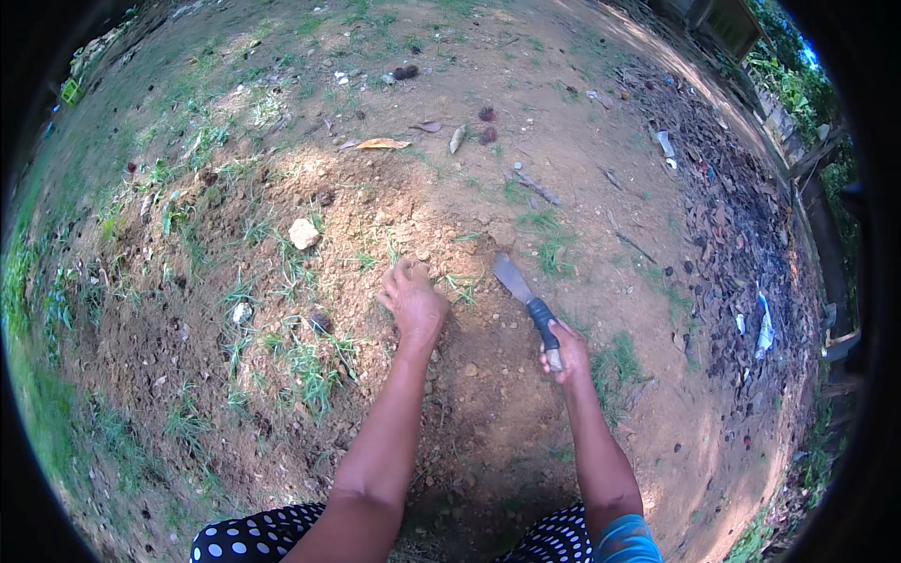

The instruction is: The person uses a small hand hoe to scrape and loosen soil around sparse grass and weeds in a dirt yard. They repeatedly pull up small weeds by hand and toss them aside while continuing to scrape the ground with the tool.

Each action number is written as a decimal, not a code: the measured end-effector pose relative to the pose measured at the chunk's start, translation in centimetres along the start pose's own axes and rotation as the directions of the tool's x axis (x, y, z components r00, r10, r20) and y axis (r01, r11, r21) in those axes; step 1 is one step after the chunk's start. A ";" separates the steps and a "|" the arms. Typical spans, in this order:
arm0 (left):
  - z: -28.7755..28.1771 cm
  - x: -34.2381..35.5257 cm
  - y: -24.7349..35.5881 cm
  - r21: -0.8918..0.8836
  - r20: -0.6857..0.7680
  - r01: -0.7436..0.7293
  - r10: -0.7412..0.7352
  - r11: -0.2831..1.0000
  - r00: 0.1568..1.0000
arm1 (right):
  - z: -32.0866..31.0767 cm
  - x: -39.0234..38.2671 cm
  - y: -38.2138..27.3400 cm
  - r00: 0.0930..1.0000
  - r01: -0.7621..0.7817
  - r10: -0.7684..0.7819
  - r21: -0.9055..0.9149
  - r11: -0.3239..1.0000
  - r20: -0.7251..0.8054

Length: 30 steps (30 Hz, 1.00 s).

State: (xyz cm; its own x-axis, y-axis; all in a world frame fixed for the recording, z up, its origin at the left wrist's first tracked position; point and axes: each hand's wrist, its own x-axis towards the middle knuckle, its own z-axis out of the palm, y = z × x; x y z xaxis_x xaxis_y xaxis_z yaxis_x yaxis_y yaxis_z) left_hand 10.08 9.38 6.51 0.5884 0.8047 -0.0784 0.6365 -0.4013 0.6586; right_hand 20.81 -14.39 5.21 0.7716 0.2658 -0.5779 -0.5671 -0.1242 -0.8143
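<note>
My right hand is wrapped round the handle of a short wide-bladed knife. Black wrapping covers most of the handle, and its pale butt end shows below my fingers. The grey blade points up and to the left, its tip at the edge of the loosened soil. My left hand is low over that soil, left of the blade, with its fingers bent and a little apart. Nothing shows in it, though the fingertips are partly hidden against the dirt. Small uprooted grass tufts lie between the two hands.
A pale stone and a grass clump lie left of my left hand. Beyond are a yellow-brown leaf and a stick. Dark leaf litter with a white scrap runs along the right.
</note>
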 end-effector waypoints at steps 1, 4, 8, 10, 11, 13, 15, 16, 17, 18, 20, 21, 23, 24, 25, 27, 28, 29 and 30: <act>0.0 0.2 0.5 -0.018 0.003 -0.014 0.014 1.000 1.000 | 2.3 1.2 0.5 0.998 -0.049 0.052 0.072 0.996 -0.041; -0.2 0.2 -0.5 -0.017 -0.045 -0.036 0.035 0.999 0.998 | 4.1 0.8 1.6 0.852 0.455 -0.524 -0.509 0.731 0.010; -0.4 0.3 -1.0 0.015 -0.045 -0.009 0.009 1.000 0.999 | 5.6 -3.0 -2.6 0.726 0.562 -0.648 -0.741 0.368 0.229; -0.2 0.2 -0.9 0.014 -0.040 0.000 0.001 1.000 0.999 | 3.1 -3.5 -2.9 0.734 0.596 -0.643 -0.661 0.456 0.218; -0.5 0.3 -1.6 0.018 -0.052 0.008 -0.007 1.000 0.999 | 2.4 -5.0 -3.1 0.778 0.554 -0.599 -0.656 0.512 0.190; -0.9 0.7 -2.8 0.016 -0.093 0.018 -0.017 1.000 0.995 | -1.0 -7.9 -3.4 0.862 0.462 -0.490 -0.598 0.654 0.130; -1.6 1.4 -3.8 0.010 -0.152 0.013 -0.011 1.000 0.988 | -5.3 -11.3 -3.9 0.942 0.314 -0.335 -0.449 0.836 0.035; -2.0 1.6 -4.2 0.040 -0.153 0.016 -0.009 0.999 0.988 | -6.1 -12.8 -4.3 0.973 0.210 -0.230 -0.348 0.914 -0.018; -2.3 1.8 -4.5 0.028 -0.175 0.015 -0.010 0.999 0.984 | -6.1 -12.3 -3.7 0.986 0.157 -0.166 -0.278 0.948 -0.009; -2.4 1.8 -4.3 0.013 -0.190 0.007 -0.004 1.000 0.982 | -6.2 -11.4 -2.7 0.995 0.100 -0.104 -0.207 0.973 -0.007; -2.2 1.7 -3.8 -0.012 -0.222 0.001 -0.004 1.000 0.975 | -3.6 -7.4 0.7 1.000 0.000 0.002 -0.111 0.994 0.018; -1.3 1.5 -2.8 -0.067 -0.185 -0.024 0.011 0.997 0.983 | -0.3 -5.2 1.9 0.999 -0.036 0.038 -0.090 0.995 0.018; 0.1 2.1 -0.7 -0.134 -0.162 -0.078 0.056 0.988 0.985 | 5.3 -3.8 2.3 0.999 -0.007 0.005 -0.042 0.999 -0.032; 0.6 2.6 -0.1 -0.080 -0.220 -0.138 0.118 0.987 0.968 | 6.2 -3.8 2.9 0.981 0.188 -0.193 -0.201 0.961 -0.005; 0.3 3.2 -0.4 -0.087 -0.181 -0.141 0.124 0.986 0.976 | 6.2 -4.1 3.7 0.927 0.362 -0.372 -0.358 0.861 0.042; -0.8 5.5 -0.9 -0.122 -0.115 -0.143 0.129 0.982 0.985 | 5.3 -5.7 3.5 0.869 0.463 -0.486 -0.507 0.727 0.097; -1.7 6.4 -2.0 -0.136 -0.120 -0.110 0.094 0.985 0.988 | 4.9 -8.0 2.4 0.898 0.411 -0.432 -0.507 0.758 0.082; -2.7 7.3 -2.5 -0.155 -0.121 -0.087 0.068 0.984 0.990 | 4.0 -9.8 1.6 0.922 0.358 -0.383 -0.506 0.784 0.058; -3.1 8.0 -2.2 -0.182 -0.116 -0.076 0.055 0.980 0.992 | 1.8 -10.8 1.2 0.911 0.369 -0.411 -0.489 0.790 0.024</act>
State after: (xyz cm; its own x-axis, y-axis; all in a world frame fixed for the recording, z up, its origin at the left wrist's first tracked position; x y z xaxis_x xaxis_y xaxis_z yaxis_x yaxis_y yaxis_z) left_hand 11.86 18.10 6.76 0.5610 0.8266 0.0456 0.4884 -0.3750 0.7880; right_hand 11.26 -15.69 10.59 0.9292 0.3163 -0.1910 -0.0223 -0.4680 -0.8835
